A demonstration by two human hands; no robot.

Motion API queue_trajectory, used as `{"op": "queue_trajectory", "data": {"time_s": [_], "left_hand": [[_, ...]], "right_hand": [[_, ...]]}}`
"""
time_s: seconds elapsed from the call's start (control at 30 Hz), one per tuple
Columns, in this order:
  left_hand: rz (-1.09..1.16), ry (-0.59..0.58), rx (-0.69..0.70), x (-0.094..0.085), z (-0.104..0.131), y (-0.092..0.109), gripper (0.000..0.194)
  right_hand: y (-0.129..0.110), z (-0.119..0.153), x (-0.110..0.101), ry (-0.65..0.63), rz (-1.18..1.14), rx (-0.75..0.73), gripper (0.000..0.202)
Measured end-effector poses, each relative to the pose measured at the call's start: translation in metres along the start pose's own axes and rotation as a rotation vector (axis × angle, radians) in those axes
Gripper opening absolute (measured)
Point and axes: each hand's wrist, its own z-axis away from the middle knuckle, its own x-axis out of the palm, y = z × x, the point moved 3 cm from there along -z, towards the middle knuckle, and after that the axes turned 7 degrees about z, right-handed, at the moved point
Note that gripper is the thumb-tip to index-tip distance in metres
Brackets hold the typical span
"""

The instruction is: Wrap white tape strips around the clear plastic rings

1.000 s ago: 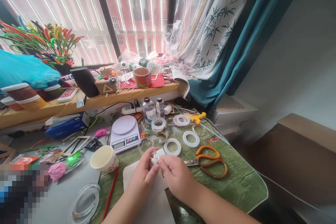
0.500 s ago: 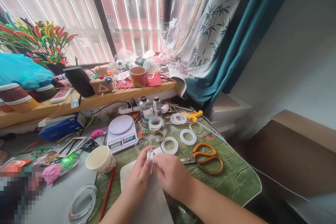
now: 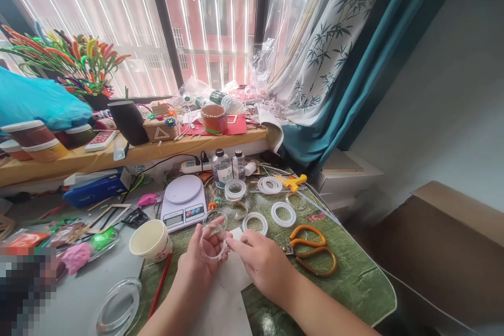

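Note:
A clear ring point(image 3: 213, 258) stands in my left hand point(image 3: 199, 262), its face turned toward the camera, with the fingers curled behind it and the thumb at its left side. My right hand point(image 3: 263, 262) meets the ring's right edge with its fingertips bent together; whether they pinch it is too small to tell. Beneath both hands lies a white sheet point(image 3: 228, 304). Just beyond them is a white ring mould point(image 3: 265, 229), with another white ring point(image 3: 283, 226) to its right. Orange-handled scissors point(image 3: 316, 258) rest right of my right hand.
A kitchen scale point(image 3: 184, 205), paper cups point(image 3: 147, 240) and a red stick point(image 3: 161, 282) are at the left. Bottles point(image 3: 222, 169) and a yellow glue gun point(image 3: 293, 183) stand or lie farther back. More clear rings point(image 3: 118, 307) lie at lower left.
The clear ring has turned from edge-on to face the camera. My left hand has opened out around it, and my right hand has shifted slightly right and down.

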Motion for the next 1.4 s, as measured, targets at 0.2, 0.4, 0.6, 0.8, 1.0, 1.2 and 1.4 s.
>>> {"op": "queue_trajectory", "data": {"time_s": [0.2,0.4,0.6,0.8,1.0,1.2,1.4], "left_hand": [[-0.041,0.028,-0.028,-0.007,-0.007,-0.009,0.053],[-0.135,0.097,0.15,-0.003,0.009,-0.001,0.049],[-0.28,0.105,0.302,-0.004,0.012,0.005,0.046],[-0.211,0.118,0.192,0.004,0.017,0.006,0.048],[-0.146,0.161,0.217,0.0,0.014,-0.001,0.05],[-0.196,0.146,0.34,-0.01,0.01,-0.004,0.054],[-0.398,0.238,0.536,-0.002,0.024,0.005,0.044]], "right_hand": [[0.0,-0.018,-0.007,-0.209,0.257,-0.164,0.057],[-0.026,-0.01,0.018,-0.234,0.003,-0.051,0.059],[-0.044,-0.008,0.02,-0.11,-0.312,0.079,0.042],[-0.032,-0.005,0.018,-0.135,0.064,-0.152,0.051],[-0.035,0.002,0.034,-0.074,0.002,-0.088,0.054],[-0.054,-0.011,0.025,-0.009,-0.406,0.206,0.037],[-0.066,-0.015,0.033,-0.119,-1.156,0.757,0.043]]}}
